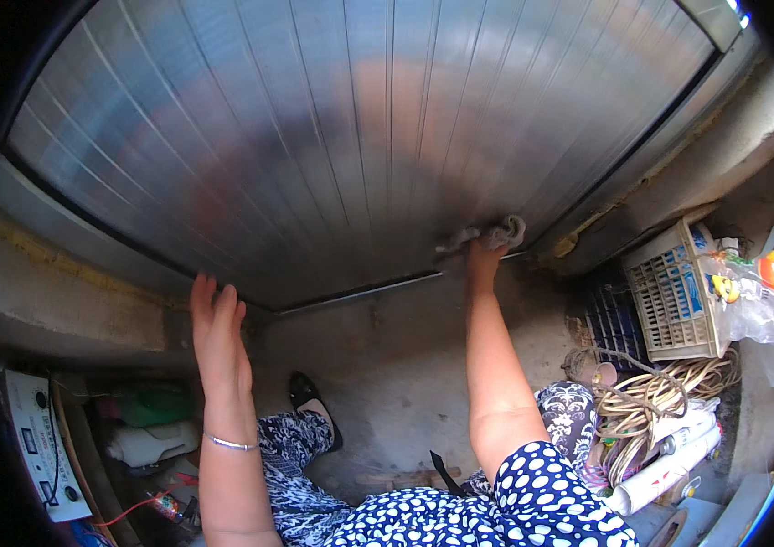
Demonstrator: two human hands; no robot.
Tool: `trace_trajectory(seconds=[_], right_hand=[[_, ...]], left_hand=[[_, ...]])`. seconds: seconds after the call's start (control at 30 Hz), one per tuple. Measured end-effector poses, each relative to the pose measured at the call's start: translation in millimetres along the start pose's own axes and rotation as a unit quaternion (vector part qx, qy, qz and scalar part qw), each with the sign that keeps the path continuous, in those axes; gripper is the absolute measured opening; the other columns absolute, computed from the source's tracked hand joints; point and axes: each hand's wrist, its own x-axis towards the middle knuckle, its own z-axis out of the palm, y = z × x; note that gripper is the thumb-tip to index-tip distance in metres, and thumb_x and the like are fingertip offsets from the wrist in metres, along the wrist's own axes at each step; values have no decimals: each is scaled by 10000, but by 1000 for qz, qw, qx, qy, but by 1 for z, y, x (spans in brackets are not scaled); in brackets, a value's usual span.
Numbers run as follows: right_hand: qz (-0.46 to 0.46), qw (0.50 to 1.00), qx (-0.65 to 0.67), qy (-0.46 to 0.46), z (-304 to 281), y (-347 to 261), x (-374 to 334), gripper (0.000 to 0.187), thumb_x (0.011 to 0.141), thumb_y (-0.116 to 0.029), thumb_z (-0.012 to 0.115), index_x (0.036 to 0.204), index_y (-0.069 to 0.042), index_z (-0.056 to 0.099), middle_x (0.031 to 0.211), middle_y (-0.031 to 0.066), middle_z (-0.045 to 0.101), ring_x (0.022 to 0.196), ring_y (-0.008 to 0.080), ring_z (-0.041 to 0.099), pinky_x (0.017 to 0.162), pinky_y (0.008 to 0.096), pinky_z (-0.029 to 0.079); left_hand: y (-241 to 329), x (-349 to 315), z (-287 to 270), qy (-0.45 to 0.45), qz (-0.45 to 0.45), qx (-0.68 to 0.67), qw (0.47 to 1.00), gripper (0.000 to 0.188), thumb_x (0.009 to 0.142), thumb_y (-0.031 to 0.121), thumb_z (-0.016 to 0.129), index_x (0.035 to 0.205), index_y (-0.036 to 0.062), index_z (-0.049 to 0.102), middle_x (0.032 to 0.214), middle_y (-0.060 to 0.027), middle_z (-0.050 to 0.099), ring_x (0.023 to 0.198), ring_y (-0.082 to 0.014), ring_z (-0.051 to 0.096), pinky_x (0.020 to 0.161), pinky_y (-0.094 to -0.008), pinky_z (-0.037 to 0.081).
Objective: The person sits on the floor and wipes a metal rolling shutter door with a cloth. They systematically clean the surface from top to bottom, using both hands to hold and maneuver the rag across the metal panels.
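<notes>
A wide silvery metal door panel [314, 182] with vertical ribs stands in front of me. Low on its right part, a crumpled grey rag [504, 233] is pressed to the surface. My right hand [485, 259] is closed on this rag, its arm stretched forward. My left hand [220, 333] is raised by the panel's lower left edge, fingers extended and holding nothing. Whether its fingertips touch the frame I cannot tell. A thin bracelet [230, 443] circles the left wrist.
On the right stand a pale plastic crate [674, 296], a clear plastic bag [756, 296], a coiled cable [647, 401] and a white tube [665, 469]. At left are a white control box [41, 447], a pale jug [154, 442] and a green bottle [145, 404]. Concrete walls flank the panel.
</notes>
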Motion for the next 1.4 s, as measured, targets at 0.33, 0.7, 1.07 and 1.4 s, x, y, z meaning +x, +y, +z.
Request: trace_trajectory(seconds=[0.33, 0.7, 1.07, 1.4], right_hand=[[276, 940, 170, -108, 19, 102, -2, 693, 803, -109, 652, 1406, -125, 311, 1341, 168, 462, 1155, 353, 520, 912, 517, 469], [30, 949, 290, -119, -3, 30, -22, 744, 839, -87, 624, 1459, -68, 213, 1391, 161, 412, 1204, 321, 481, 970, 437, 439], [-444, 892, 70, -44, -50, -303, -85, 742, 775, -151, 699, 1364, 43, 292, 1311, 227, 463, 1219, 303, 453, 1042, 390, 347], [-497, 857, -118, 62, -47, -308, -90, 699, 821, -297, 684, 1317, -25, 273, 1162, 325, 566, 1119, 482, 532, 939, 454, 420]], left_hand=[[-5, 4, -5, -6, -18, -3, 1000, 664, 927, 206, 607, 1463, 23, 260, 1483, -181, 270, 1356, -253, 300, 1092, -406, 275], [-8, 9, -22, 9, -12, -46, 999, 681, 910, 208, 625, 1457, 25, 264, 1489, -180, 270, 1341, -270, 331, 1085, -442, 276], [-6, 17, -29, 24, -15, -63, 998, 736, 894, 239, 655, 1460, 10, 246, 1501, -179, 261, 1369, -267, 287, 1090, -416, 267], [-1, 9, -27, 34, -16, -82, 996, 680, 872, 252, 678, 1412, 33, 329, 1424, -118, 368, 1266, -216, 392, 1022, -379, 318]])
